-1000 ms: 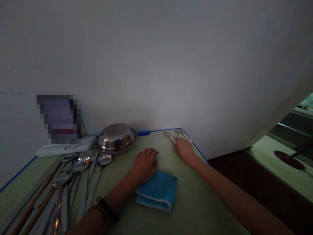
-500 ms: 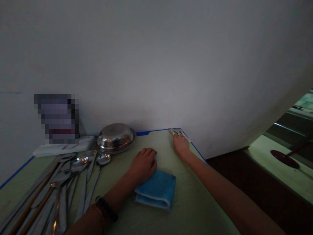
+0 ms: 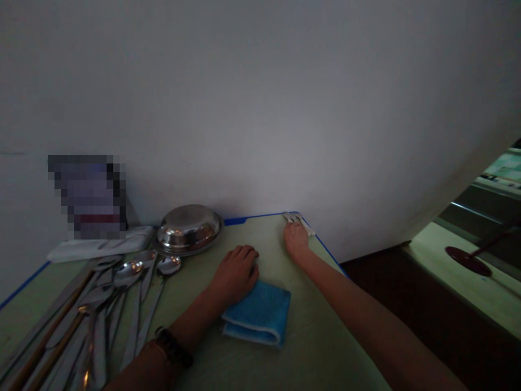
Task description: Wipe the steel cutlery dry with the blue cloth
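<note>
Nearest, a folded blue cloth [image 3: 256,315] is lying on the desk [image 3: 325,326], and a pile of long spoons [image 3: 129,271] is spreading to its left. The left hand [image 3: 236,274] is resting palm down at the cloth's upper left corner — its grip is loose, with no held thing showing. Beyond, an upturned metal bowl [image 3: 188,231] is standing near the wall [image 3: 260,119]. The right hand [image 3: 296,239], the nearer one, is touching the small cutlery [image 3: 293,218] at the far right corner. Heads are pointing toward the wall, just beyond the fingers; one handle is slanting rightward. How narrow this grip is, I cannot tell.
</note>
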The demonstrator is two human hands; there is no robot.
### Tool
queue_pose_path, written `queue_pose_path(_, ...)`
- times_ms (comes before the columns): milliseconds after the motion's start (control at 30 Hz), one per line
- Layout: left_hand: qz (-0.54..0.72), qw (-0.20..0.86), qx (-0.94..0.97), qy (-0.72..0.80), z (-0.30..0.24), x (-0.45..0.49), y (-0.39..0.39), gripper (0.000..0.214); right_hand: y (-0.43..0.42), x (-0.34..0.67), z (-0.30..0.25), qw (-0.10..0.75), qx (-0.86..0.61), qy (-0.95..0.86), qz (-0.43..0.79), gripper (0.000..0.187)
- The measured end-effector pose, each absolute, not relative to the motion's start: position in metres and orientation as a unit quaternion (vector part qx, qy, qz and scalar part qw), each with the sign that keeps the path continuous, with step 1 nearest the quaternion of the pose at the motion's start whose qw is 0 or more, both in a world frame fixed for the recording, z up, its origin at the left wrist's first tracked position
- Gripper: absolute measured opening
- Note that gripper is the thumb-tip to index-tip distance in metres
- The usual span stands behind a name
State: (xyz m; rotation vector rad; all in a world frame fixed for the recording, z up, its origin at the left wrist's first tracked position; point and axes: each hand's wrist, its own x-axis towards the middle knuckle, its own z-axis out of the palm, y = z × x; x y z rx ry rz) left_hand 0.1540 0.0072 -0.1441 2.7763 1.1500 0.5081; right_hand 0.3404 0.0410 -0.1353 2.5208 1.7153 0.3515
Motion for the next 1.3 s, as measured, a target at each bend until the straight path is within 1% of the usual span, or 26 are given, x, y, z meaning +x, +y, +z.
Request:
queue_pose_path(133, 0.169, 0.044, 0.909, 0.377, -0.144, 0.154, 0.007, 0.026, 0.039, 0.340, -0.136, 0.044, 0.809, 0.570, 0.136, 0.032)
queue_pose_path(233, 0.172, 0.042, 0.910, 0.375, -0.144, 0.154, 0.007, 0.027, 0.038, 0.342, -0.139, 0.039, 0.790, 0.592, 0.155, 0.023)
queue_pose_path(333, 0.172, 0.041, 0.910, 0.374, -0.144, 0.155, 0.007, 0.027, 0.036, 0.343, -0.140, 0.028, 0.773, 0.612, 0.163, 0.031)
queue_pose_path(467, 0.171, 0.039, 0.910, 0.376, -0.144, 0.155, 0.006, 0.026, 0.031, 0.343, -0.141, 0.004, 0.752, 0.638, 0.165, 0.034)
queue_pose_path(700, 0.161, 0.031, 0.908, 0.385, -0.128, 0.151, 0.012, 0.024, 0.008, 0.336, -0.145, -0.065, 0.734, 0.662, 0.135, 0.029)
queue_pose_path(833, 0.160, -0.001, 0.899, 0.407, -0.101, 0.135, 0.003, 0.023, -0.009, 0.321, -0.148, -0.139, 0.703, 0.693, 0.080, 0.027)
queue_pose_path(900, 0.155, -0.018, 0.896, 0.415, -0.090, 0.122, -0.008, 0.022, -0.017, 0.309, -0.148, -0.180, 0.672, 0.718, 0.035, 0.030)
queue_pose_path(933, 0.150, -0.026, 0.895, 0.420, -0.086, 0.115, -0.014, 0.021, -0.021, 0.303, -0.148, -0.207, 0.654, 0.727, 0.004, 0.035)
queue_pose_path(967, 0.145, -0.035, 0.891, 0.428, -0.084, 0.106, -0.020, 0.019, -0.025, 0.296, -0.148, -0.271, 0.624, 0.730, -0.067, 0.039)
queue_pose_path(1000, 0.138, -0.045, 0.886, 0.441, -0.083, 0.095, -0.024, 0.018, -0.028, 0.289, -0.147, -0.306, 0.581, 0.742, -0.132, 0.040)
queue_pose_path(1033, 0.132, -0.057, 0.877, 0.458, -0.083, 0.084, -0.028, 0.017, -0.030, 0.281, -0.147, -0.309, 0.536, 0.765, -0.176, 0.038)
queue_pose_path(1067, 0.124, -0.069, 0.866, 0.479, -0.083, 0.071, -0.031, 0.016, -0.032, 0.273, -0.146, -0.290, 0.502, 0.792, -0.191, 0.041)
queue_pose_path(1100, 0.118, -0.081, 0.854, 0.500, -0.084, 0.057, -0.032, 0.016, -0.032, 0.264, -0.147, -0.267, 0.478, 0.815, -0.189, 0.047)
queue_pose_path(1167, 0.107, -0.104, 0.829, 0.539, -0.086, 0.028, -0.034, 0.017, -0.028, 0.247, -0.148, -0.246, 0.450, 0.837, -0.189, 0.049)
queue_pose_path(1267, 0.093, -0.142, 0.779, 0.604, -0.096, -0.012, -0.034, 0.025, -0.015, 0.226, -0.151, -0.261, 0.445, 0.830, -0.211, 0.042)
queue_pose_path(1300, 0.092, -0.152, 0.758, 0.627, -0.101, -0.023, -0.035, 0.031, -0.010, 0.222, -0.153, -0.268, 0.447, 0.825, -0.220, 0.039)
